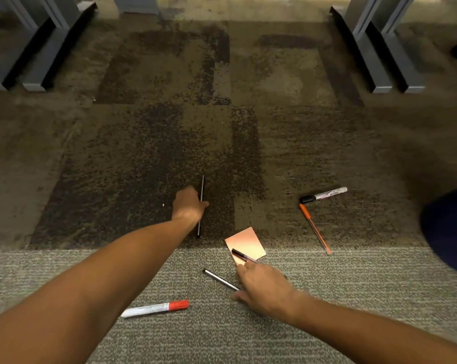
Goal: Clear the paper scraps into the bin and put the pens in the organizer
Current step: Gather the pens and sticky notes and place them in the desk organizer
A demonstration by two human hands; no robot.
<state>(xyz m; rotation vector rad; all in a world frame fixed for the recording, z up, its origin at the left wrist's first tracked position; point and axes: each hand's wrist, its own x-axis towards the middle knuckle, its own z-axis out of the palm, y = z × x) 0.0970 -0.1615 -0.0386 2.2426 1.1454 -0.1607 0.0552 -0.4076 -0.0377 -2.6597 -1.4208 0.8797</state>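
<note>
Now | left hand (189, 206) centre frame, fingers curled round thin black pen (201, 203) on carpet (143, 127) | right hand (264, 287) lower centre, pinching dark pen (242, 256) over pink note (244, 244) | silver pen (219, 279) just left | red marker (156, 308) lower left | black marker (323, 194), orange pen (314, 228) right

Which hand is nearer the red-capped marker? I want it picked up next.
Right. The right hand sits just right of the red-capped marker; the left hand is farther up the carpet.

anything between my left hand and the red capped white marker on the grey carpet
Nothing visible does. The red-capped white marker lies alone on bare grey carpet, beside the left forearm; the left hand is farther out on a thin black pen.
</note>
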